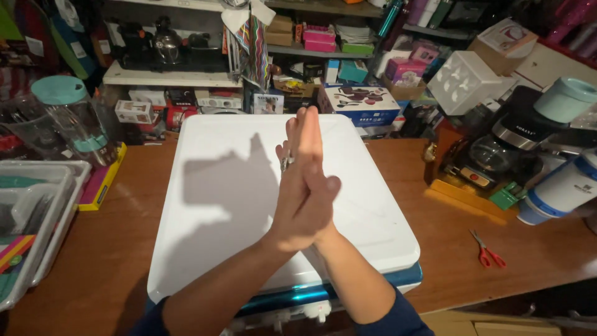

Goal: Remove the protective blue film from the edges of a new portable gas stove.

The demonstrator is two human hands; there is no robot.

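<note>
My left hand (292, 205) and my right hand (324, 186) are pressed flat together, palm to palm, with straight fingers pointing away from me. Neither hand holds anything. A ring shows on a finger of the left hand. They hover over the middle of a large white flat box (211, 186) with rounded corners, which lies on a brown wooden table (448, 249). The box has a shiny blue band (292, 295) along its near edge. The joined hands cast a dark shadow on the lid to their left.
Red-handled scissors (487, 252) lie on the table at the right. A black coffee maker (497, 149) and a white and blue tumbler (559, 190) stand behind them. Clear plastic trays (37, 205) and a teal-lidded jar (71, 118) sit at the left. Crowded shelves (168, 78) rise behind.
</note>
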